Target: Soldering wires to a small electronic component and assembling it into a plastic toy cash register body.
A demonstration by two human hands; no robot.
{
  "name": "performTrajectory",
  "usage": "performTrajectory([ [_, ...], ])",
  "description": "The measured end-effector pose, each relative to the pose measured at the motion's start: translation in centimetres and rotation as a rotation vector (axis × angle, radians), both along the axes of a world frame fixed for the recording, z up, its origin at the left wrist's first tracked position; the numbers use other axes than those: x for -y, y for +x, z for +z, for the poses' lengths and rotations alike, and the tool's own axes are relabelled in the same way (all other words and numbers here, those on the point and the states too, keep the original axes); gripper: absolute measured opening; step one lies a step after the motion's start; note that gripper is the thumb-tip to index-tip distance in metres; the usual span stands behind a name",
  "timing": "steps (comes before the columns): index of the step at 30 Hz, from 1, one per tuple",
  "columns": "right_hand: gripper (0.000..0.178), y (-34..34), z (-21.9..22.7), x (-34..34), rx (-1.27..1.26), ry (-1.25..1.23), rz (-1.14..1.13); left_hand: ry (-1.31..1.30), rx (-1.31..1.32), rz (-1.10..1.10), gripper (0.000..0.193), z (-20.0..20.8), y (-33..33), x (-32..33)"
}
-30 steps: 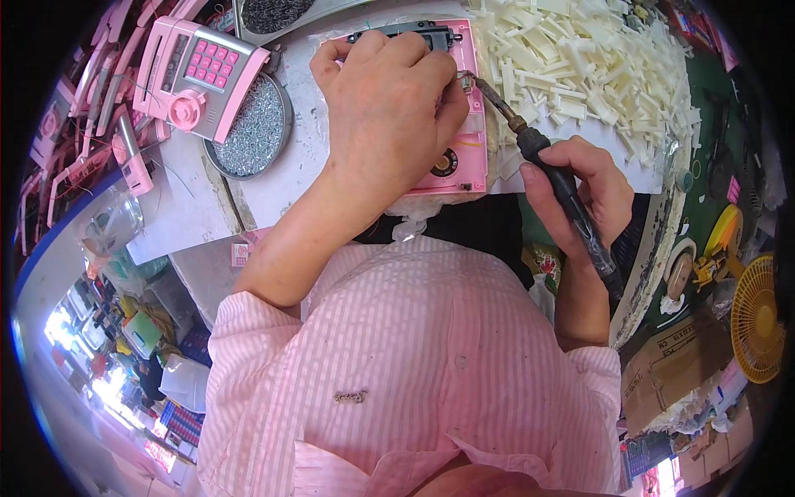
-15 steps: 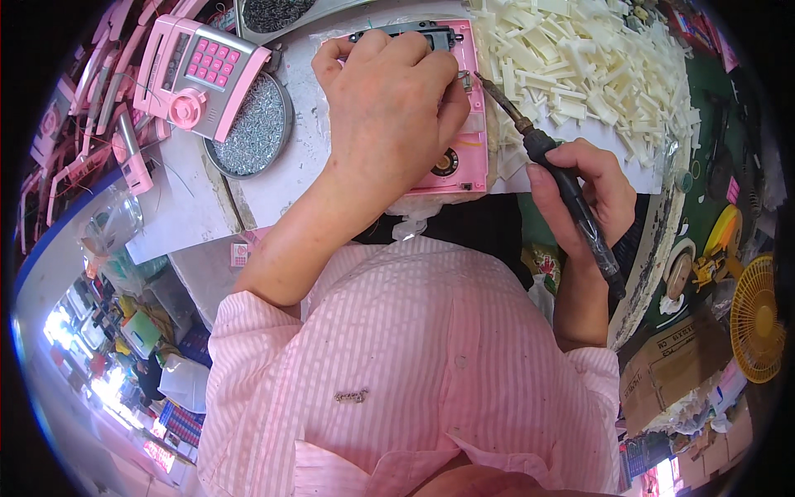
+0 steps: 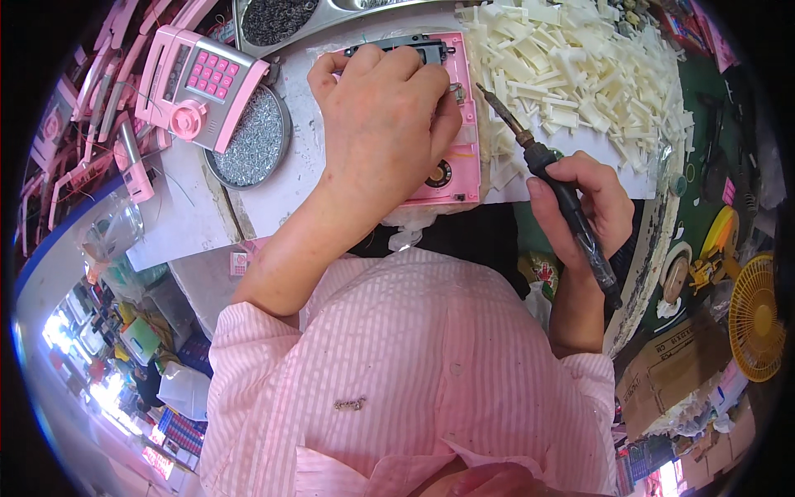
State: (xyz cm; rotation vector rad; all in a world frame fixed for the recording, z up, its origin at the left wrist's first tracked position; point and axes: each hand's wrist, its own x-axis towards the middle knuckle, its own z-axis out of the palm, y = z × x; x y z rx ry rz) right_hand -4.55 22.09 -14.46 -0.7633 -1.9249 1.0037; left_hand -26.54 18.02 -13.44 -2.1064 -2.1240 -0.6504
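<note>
A pink plastic panel [image 3: 468, 132] lies on the work surface in front of me, with a black part [image 3: 414, 41] along its far end and a small round black piece [image 3: 439, 173] near its close end. My left hand [image 3: 385, 116] rests over the panel with its fingers curled down. Whatever sits under those fingertips is hidden. In my right hand [image 3: 600, 199] is a soldering iron [image 3: 553, 170], gripped by its dark handle. Its tip points up and left, just right of the panel and apart from a small metal piece [image 3: 456, 93] there.
White plastic pieces [image 3: 571, 74] are heaped right of the panel. At left are a round tray of small metal parts [image 3: 257, 145], a pink keypad panel [image 3: 199, 87] and stacked pink parts [image 3: 91, 108]. A metal tray [image 3: 331, 21] lies behind. A yellow fan [image 3: 756, 319] stands far right.
The soldering iron's tip has drawn slightly right, away from the small metal piece. My left hand keeps its place over the panel. The whole view has shifted a little.
</note>
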Motion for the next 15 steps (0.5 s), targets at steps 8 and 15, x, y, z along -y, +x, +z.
performTrajectory([
  [8, 0.025, 0.11, 0.54, 0.16, 0.032, -0.002, 0.004, -0.009, 0.008, -0.013, 0.011, 0.25, -0.12, 0.05],
  [15, 0.026, 0.15, -0.02, 0.53, 0.015, 0.026, 0.033, -0.044, 0.045, -0.03, 0.012, 0.77, -0.15, 0.35],
])
